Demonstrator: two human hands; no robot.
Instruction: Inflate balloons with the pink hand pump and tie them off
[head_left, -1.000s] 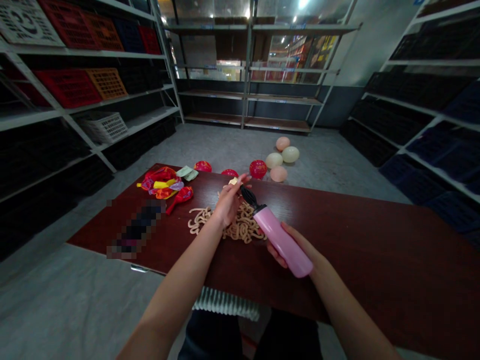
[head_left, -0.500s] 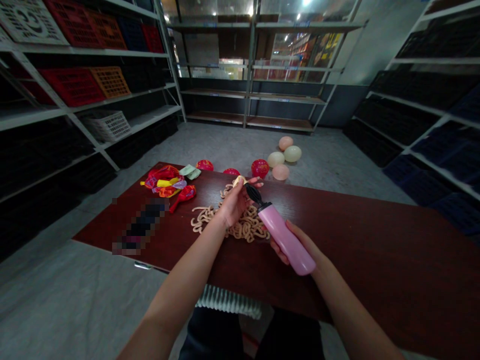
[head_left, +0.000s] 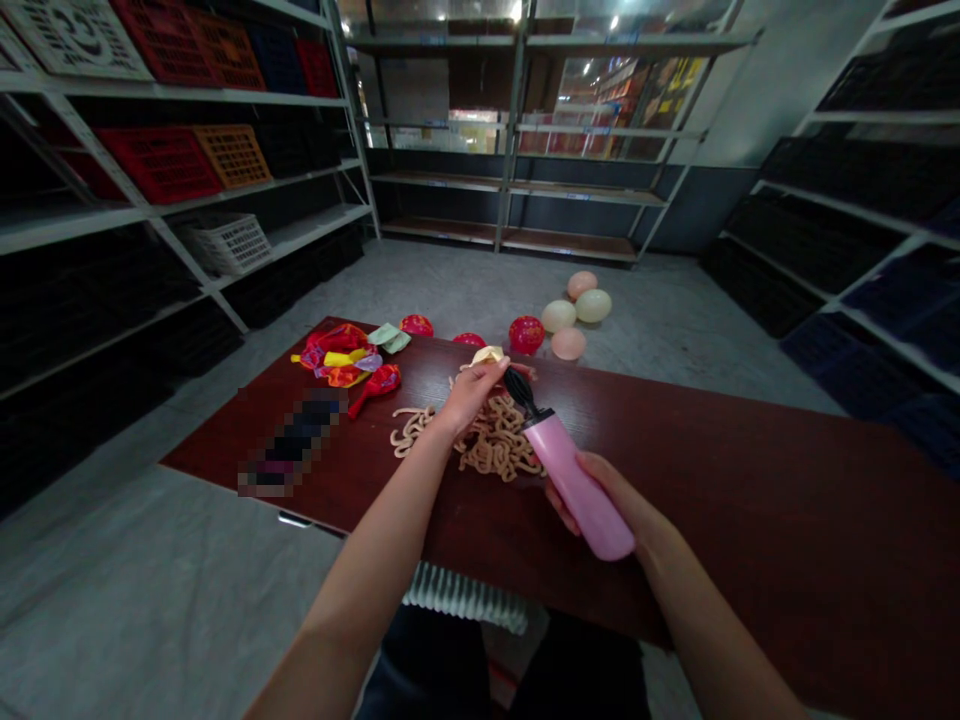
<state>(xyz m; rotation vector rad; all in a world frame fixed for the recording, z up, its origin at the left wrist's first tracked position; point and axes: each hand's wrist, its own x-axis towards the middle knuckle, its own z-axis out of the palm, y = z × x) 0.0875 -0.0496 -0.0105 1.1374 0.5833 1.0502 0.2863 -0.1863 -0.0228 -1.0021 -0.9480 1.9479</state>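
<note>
My right hand (head_left: 621,492) is wrapped round the pink body of a hand balloon pump (head_left: 571,482), which tilts with its black nozzle end up and to the left. At that nozzle, my left hand (head_left: 474,392) pinches a pale cream balloon (head_left: 487,355), limp and small. Whether its neck is over the nozzle tip is hidden by the fingers. Under my left hand lies a tangled pile of beige, cord-like long balloons (head_left: 499,452) on the dark red-brown table (head_left: 712,470).
Flat red, orange and yellow balloons (head_left: 345,352) and a pale green slip (head_left: 390,338) lie at the table's far left. A pixelated dark object (head_left: 296,445) is nearer. Inflated red balloons (head_left: 526,335) and pale balloons (head_left: 592,306) rest beyond the far edge. Shelves (head_left: 510,185) stand around.
The view has shifted slightly, so the surroundings sit a little to the right. My left hand has turned over at the nozzle, its back now showing more, with the cream balloon still pinched.
</note>
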